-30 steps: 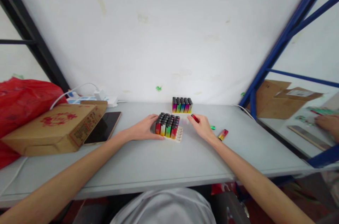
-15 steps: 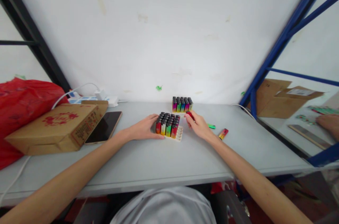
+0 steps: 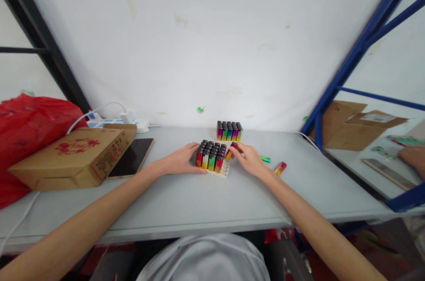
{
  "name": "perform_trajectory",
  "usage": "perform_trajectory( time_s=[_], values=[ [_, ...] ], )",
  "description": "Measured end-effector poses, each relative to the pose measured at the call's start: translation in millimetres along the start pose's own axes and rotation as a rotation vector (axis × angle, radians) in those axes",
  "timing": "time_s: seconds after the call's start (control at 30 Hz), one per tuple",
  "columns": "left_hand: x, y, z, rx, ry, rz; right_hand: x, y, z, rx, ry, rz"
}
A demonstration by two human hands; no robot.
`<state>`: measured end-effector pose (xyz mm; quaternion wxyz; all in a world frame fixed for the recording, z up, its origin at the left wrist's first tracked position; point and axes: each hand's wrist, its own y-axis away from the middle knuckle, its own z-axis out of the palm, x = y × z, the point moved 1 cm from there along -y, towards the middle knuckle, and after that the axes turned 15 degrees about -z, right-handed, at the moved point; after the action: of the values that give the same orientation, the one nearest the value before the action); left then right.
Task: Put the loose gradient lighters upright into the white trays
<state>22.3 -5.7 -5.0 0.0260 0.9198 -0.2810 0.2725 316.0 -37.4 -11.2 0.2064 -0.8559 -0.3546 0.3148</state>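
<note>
Several lighters (image 3: 211,161) with black tops and red, yellow and green bodies stand upright in rows in a white tray (image 3: 226,168). Along the tray's right side, a strip of holes shows bare. My left hand (image 3: 179,160) grips the tray's left side, thumb along the front and fingers behind. Pinched in my right hand (image 3: 248,157) is a red and yellow lighter (image 3: 229,152), tilted over the right end of the tray. To the right of that hand lie a green lighter (image 3: 265,158) and a red and yellow lighter (image 3: 280,168).
Behind stands a second block of lighters (image 3: 229,131) near the wall. At left are a cardboard box (image 3: 66,157), a phone (image 3: 132,158), a power strip (image 3: 142,126) and a red bag (image 3: 36,117). Beyond the blue frame (image 3: 352,59) at right, another person's hand (image 3: 413,159) shows.
My right hand has brought its lighter left and slightly down, from beside the tray to over its right end, and the lighter's yellow part now shows. The left hand holds its place.
</note>
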Motion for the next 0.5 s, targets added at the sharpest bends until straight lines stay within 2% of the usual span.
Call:
perform_trajectory(
  time_s=[0.3, 0.4, 0.5],
  values=[
    [1, 0, -1.0, -0.005, -0.005, 0.008, -1, -2, 1, -0.117, 0.053, -0.115],
    [2, 0, -1.7, -0.030, -0.022, -0.002, -1, -1, -10, -0.153, 0.032, -0.114],
    [2, 0, -1.6, -0.027, -0.029, -0.009, 9, 6, -30, -0.130, 0.035, -0.081]
  ],
)
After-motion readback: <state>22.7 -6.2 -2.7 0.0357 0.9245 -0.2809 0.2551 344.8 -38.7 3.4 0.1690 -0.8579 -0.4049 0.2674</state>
